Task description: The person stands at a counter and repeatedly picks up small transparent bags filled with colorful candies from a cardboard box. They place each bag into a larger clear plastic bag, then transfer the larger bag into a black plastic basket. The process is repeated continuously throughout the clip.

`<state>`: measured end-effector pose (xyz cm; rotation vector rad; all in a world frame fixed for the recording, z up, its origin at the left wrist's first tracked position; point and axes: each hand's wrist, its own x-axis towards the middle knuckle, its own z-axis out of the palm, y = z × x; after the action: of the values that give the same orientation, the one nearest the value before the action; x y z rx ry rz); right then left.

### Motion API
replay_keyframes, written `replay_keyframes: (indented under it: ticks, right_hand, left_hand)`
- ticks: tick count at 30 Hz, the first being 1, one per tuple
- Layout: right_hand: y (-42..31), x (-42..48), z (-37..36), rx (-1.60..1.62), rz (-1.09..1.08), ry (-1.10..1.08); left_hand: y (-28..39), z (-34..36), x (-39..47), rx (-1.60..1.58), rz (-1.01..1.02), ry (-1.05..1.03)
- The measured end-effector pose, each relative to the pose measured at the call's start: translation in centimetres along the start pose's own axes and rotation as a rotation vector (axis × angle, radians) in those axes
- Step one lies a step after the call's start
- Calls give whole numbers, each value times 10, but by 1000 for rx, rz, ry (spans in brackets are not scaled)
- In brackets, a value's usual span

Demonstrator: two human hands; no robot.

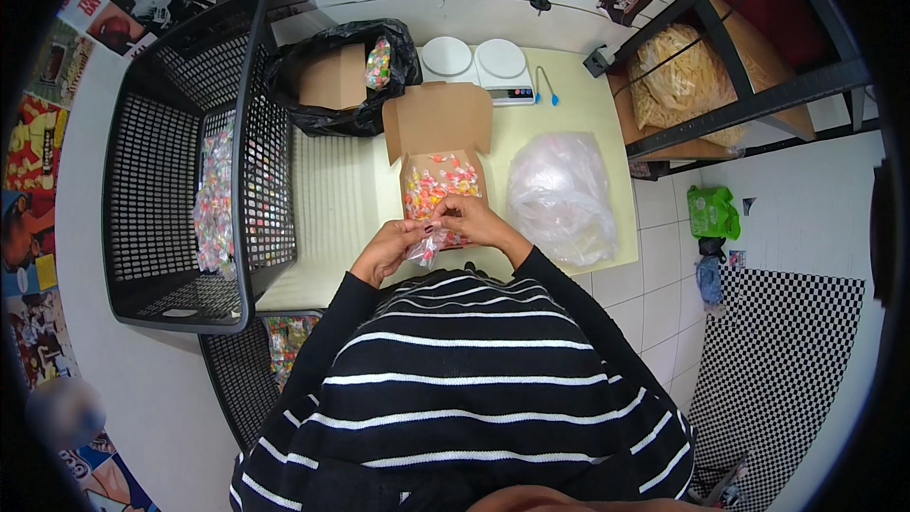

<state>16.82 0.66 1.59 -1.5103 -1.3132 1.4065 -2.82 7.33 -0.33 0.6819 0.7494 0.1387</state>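
A small clear plastic bag [425,253] with a few wrapped candies at its bottom hangs from my hands. The fingers of my left hand [391,245] pinch its upper edge. My right hand [470,219] meets the left at the bag's mouth, thumb and fingertips pressed together on the plastic. Both hands are over the near end of an open cardboard box [437,117], whose lid is folded back. Loose wrapped candies [442,181] in red, orange and yellow lie inside the box. My hands hide part of them.
A tall black plastic basket [245,156] with filled candy bags stands at the left, a second basket [238,370] below it. Behind are a black bin bag [284,60], two white kitchen scales [501,75] and blue-tipped tongs [547,89]. A large translucent plastic bag [561,199] lies right of the box.
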Motion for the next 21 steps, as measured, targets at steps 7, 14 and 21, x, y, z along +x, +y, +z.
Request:
replay_keyframes:
  ticks: [7,14,21]
  right_hand:
    - [5,-5,-6,-104,-174,27]
    - [7,-7,-1,-24,-82,3]
    - [20,-7,7,18,-106,-18]
  left_hand:
    - [7,0,1,-26,9,-4]
    - [9,4,2,-33,42,39]
    - [10,5,0,-29,21,-16]
